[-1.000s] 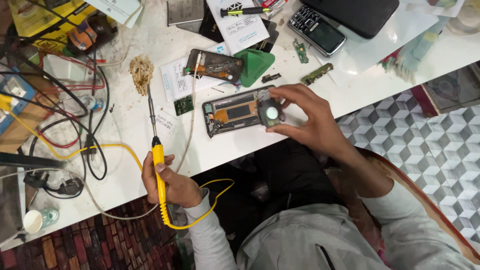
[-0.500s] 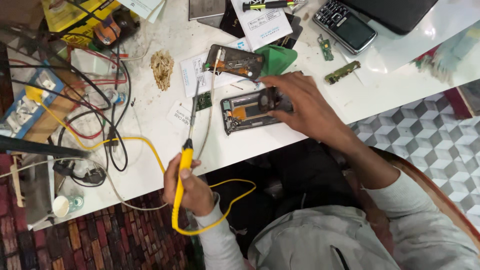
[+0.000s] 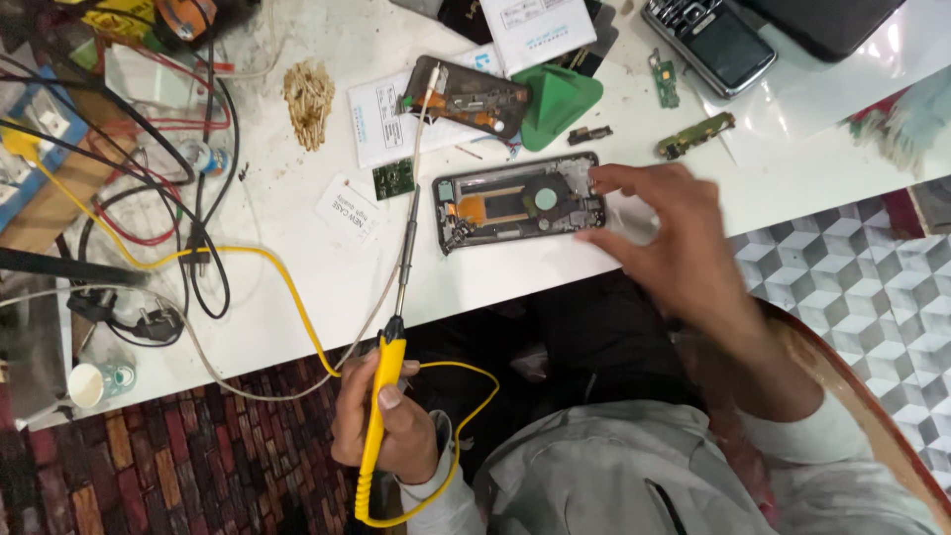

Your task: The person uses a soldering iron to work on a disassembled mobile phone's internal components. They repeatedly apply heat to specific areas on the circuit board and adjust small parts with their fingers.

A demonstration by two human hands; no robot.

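My left hand is below the table edge, closed around the yellow handle of a soldering iron. Its long metal shaft reaches up over the white table, with the tip near a second opened phone. An opened phone, its orange flex and round part showing, lies flat near the front edge. My right hand pinches its right end, index finger on the top corner and thumb on the lower corner.
A green triangular pad, a keypad phone, a small green circuit board and a long board lie around. Brass wool, tangled cables and a paper cup are at the left.
My right hand has slid off the top of the opened phone to its right end, uncovering it. The soldering iron's tip has swung towards the second phone.
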